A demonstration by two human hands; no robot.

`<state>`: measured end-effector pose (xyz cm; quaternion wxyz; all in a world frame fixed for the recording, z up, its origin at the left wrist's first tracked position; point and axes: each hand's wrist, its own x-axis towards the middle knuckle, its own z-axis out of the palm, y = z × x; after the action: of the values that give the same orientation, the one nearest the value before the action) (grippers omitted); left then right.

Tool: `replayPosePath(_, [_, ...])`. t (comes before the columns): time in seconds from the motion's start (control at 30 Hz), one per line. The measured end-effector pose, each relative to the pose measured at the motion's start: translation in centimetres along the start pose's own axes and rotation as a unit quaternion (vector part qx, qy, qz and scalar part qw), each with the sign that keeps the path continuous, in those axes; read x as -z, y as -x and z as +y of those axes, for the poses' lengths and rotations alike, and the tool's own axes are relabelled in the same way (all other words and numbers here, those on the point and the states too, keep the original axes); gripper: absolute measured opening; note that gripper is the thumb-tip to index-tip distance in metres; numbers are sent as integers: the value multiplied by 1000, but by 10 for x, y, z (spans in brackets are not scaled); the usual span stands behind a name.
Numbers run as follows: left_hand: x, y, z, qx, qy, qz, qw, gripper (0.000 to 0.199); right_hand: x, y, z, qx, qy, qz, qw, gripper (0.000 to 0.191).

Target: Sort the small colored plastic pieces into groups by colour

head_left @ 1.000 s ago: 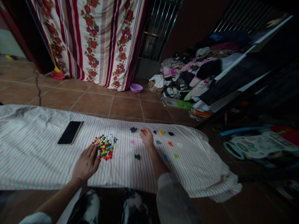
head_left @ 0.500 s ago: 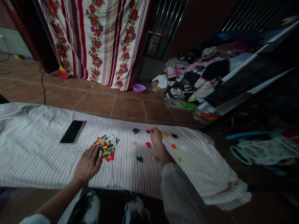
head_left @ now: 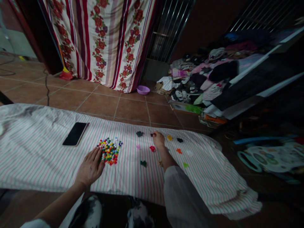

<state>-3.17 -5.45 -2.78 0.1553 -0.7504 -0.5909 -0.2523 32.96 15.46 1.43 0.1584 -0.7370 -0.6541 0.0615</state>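
Note:
My left hand (head_left: 91, 167) lies flat on the striped cloth, fingers stretched out, its fingertips touching the left edge of a pile of small multicoloured pieces (head_left: 110, 152). My right hand (head_left: 158, 139) is closed at a small group of brown pieces (head_left: 152, 135) near the cloth's far edge; what its fingertips hold is too small to make out. Around it lie small single-colour groups: dark grey-blue (head_left: 139, 134), yellow (head_left: 169, 137), black (head_left: 180, 140), red (head_left: 152, 148), pink (head_left: 138, 147), orange (head_left: 179, 151), dark green (head_left: 143, 163), lime (head_left: 185, 165) and tan (head_left: 160, 163).
A phone (head_left: 75, 134) lies on the striped cloth (head_left: 47, 158), left of the pile. Beyond are a purple basin (head_left: 143, 90), a floral curtain (head_left: 109, 41) and a heap of clothes (head_left: 201, 74). A patterned plastic item (head_left: 275, 155) stands at the right.
The view has shifted slightly, moving the scene a little to the right. My right hand stays at the brown pieces with a small change of pose; my left hand rests as before.

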Motion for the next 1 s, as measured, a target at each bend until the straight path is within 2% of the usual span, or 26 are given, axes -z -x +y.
replayPosePath(0.3, [2,-2,2,-6,-16,7,1000,54,-1,3,-2,6,9,-9,1000,37])
replayPosePath(0.57, [2,-2,1,-3,-10,8,1000,53,-6,5,-1,61,14,5,998,25])
replayPosePath(0.7, [2,-2,1,-4,-9,10,1000,53,-7,3,1,66,13,1,998,19])
replayPosePath(1.0, [3,-3,2,-11,-18,12,1000,52,-10,0,5,86,-7,-3,996,18])
